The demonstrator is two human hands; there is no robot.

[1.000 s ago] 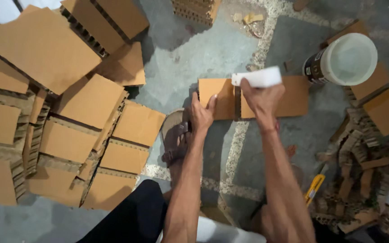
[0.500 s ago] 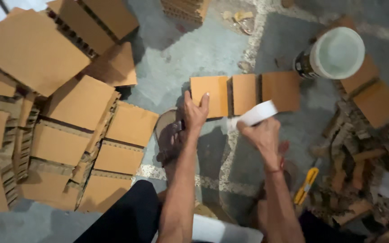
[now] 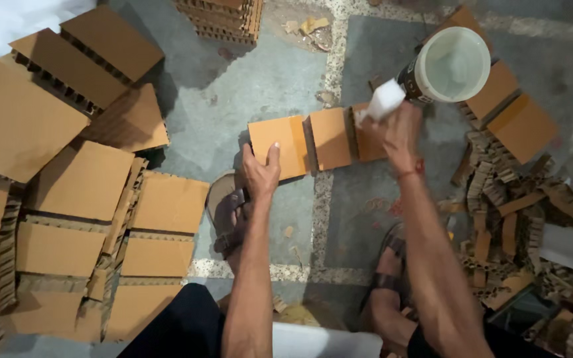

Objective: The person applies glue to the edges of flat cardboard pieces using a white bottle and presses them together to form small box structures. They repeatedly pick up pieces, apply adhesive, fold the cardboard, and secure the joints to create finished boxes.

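Three small cardboard pieces lie in a row on the floor: the left piece [image 3: 278, 144], the middle piece [image 3: 330, 138] and the right piece [image 3: 368, 144]. My left hand [image 3: 260, 174] presses flat on the near edge of the left piece. My right hand [image 3: 399, 132] grips a white sponge-like block [image 3: 384, 101] over the right piece, close to a white plastic bucket [image 3: 453, 63].
Stacks of corrugated cardboard sheets [image 3: 81, 199] fill the left side. Cardboard scraps [image 3: 505, 212] pile up at the right, with more sheets [image 3: 522, 126] beside the bucket. My sandalled feet [image 3: 228, 215] rest on the floor below the pieces.
My right hand with the white block pulled back toward me, then rose again to the right piece near the bucket. The left hand stayed on the left piece.
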